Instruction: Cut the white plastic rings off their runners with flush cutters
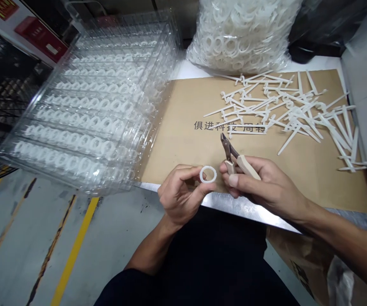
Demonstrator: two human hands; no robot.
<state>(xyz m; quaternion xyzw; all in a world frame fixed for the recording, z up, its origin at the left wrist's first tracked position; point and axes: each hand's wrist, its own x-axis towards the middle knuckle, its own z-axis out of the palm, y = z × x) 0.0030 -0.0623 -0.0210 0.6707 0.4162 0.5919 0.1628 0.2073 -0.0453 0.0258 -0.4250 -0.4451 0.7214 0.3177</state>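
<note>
The ring [214, 174] is over the near edge of the worktop [250, 210], pinched between the left hand's [181, 193] thumb and forefinger; a light hold on its rim should avoid bending it. The right hand's [266, 182] fingers grasp the cutters [226, 148], tips pointing far, best kept clear of the left fingers. Beyond, sticks [248, 132] lie right, trays [75, 183] left, a bag [240, 42] far.
</note>
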